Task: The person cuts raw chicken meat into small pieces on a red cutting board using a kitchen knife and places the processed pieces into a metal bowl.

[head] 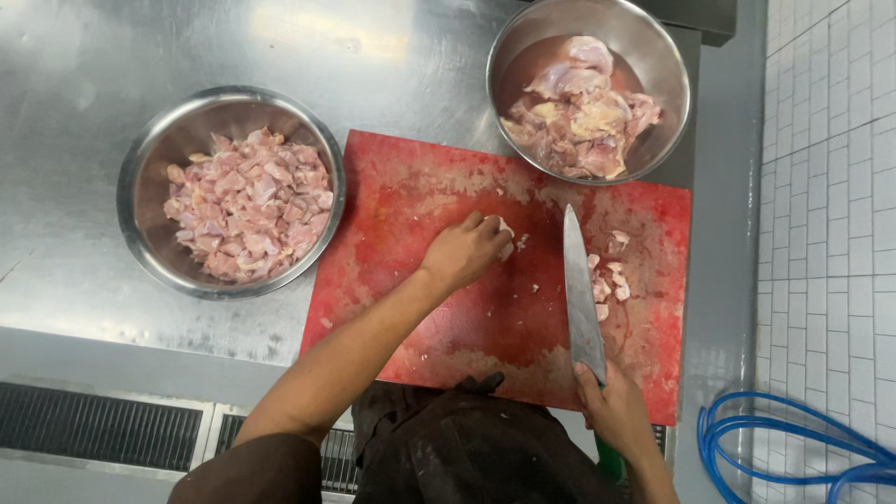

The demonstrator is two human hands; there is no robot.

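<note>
On red board (pixel 485 308), left hand (pixel 464 252) grips chicken, seemingly; right hand (pixel 616 411) holds knife (pixel 581 289).

Steel counter (pixel 392 65), scuffed and shiny. Toward its left edge, a steel bowl (pixel 149 159) heaped with diced raw chicken (pixel 250 203). At the far right corner, a second bowl (pixel 653 56) with whole raw pieces (pixel 583 112) in pinkish liquid. Beyond the right edge, white tiles (pixel 831 187) and a coiled blue hose (pixel 793 448). Below the near edge, a dark grate (pixel 93 425).
</note>
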